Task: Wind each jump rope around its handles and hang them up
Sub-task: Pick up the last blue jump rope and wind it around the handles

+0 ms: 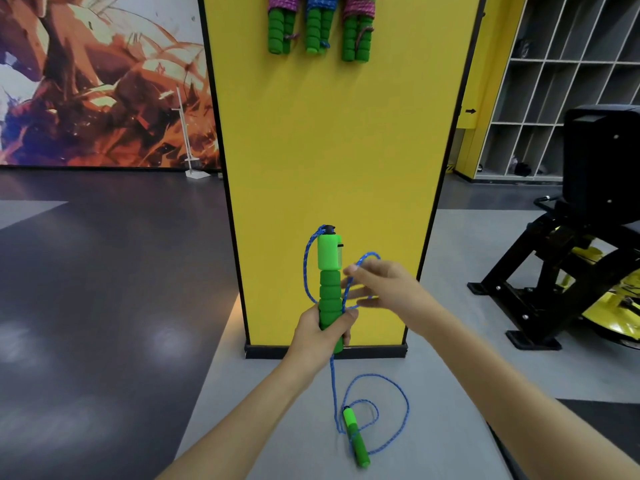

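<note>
My left hand [320, 336] grips the lower part of an upright green foam handle [329, 271] in front of the yellow pillar. A blue rope [306, 271] leaves the handle's top and loops down its left side. My right hand [377, 289] pinches a loop of that rope just right of the handle. The rope drops to the floor, where it coils around the second green handle [356, 439] lying flat. Three wound ropes [317, 22] with green handles hang at the pillar's top.
The yellow pillar [332, 150] stands straight ahead with a black base. A black and yellow exercise machine [581, 237] stands at the right. Grey cubby shelves [540, 81] are at the back right. A painted mural wall [97, 81] is at the left.
</note>
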A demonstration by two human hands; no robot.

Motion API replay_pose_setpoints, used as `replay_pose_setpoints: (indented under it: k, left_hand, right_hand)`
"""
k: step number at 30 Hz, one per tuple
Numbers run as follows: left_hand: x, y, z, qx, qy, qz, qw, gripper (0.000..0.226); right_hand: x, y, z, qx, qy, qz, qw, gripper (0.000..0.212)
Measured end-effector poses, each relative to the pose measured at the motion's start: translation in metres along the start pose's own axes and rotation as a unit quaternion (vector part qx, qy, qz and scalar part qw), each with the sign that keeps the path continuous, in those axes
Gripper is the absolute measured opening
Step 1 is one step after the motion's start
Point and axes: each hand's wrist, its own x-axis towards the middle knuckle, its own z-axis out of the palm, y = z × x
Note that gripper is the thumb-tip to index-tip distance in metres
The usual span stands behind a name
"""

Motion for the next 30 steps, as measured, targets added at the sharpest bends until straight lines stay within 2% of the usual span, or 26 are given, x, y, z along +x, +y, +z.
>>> replay_pose_setpoints:
  k: [4,7,17,22,27,30]
  left_hand:
    - [0.002,0.004,-0.002,0.004,0.003,0.006,1.000,0.012]
    - [0.002,0.006,-0.004,0.013,0.002,0.000,1.000,0.013]
    - [0.001,0.005,-0.003,0.016,-0.017,-0.003,1.000,0.009]
    - [0.003,0.011,-0.003,0.027,-0.014,-0.005,1.000,0.020]
    - [0.003,0.011,-0.002,0.011,-0.015,-0.010,1.000,0.014]
    - [0.002,0.009,-0.003,0.017,-0.025,-0.008,0.999,0.020]
  right_hand:
    - [-0.010,0.014,0.010,-0.081,-0.003,-0.021,0.997,0.019]
    - [-0.012,0.020,0.014,-0.066,0.002,-0.028,0.997,0.011]
    - [-0.001,0.011,0.011,-0.006,0.057,-0.049,0.997,0.012]
    - [0.007,-0.005,0.006,0.012,0.106,-0.071,0.992,0.012]
    - [0.016,-0.027,-0.003,0.010,0.128,-0.094,0.987,0.015]
    - [0.022,-0.040,-0.009,0.010,0.141,-0.110,0.984,0.014]
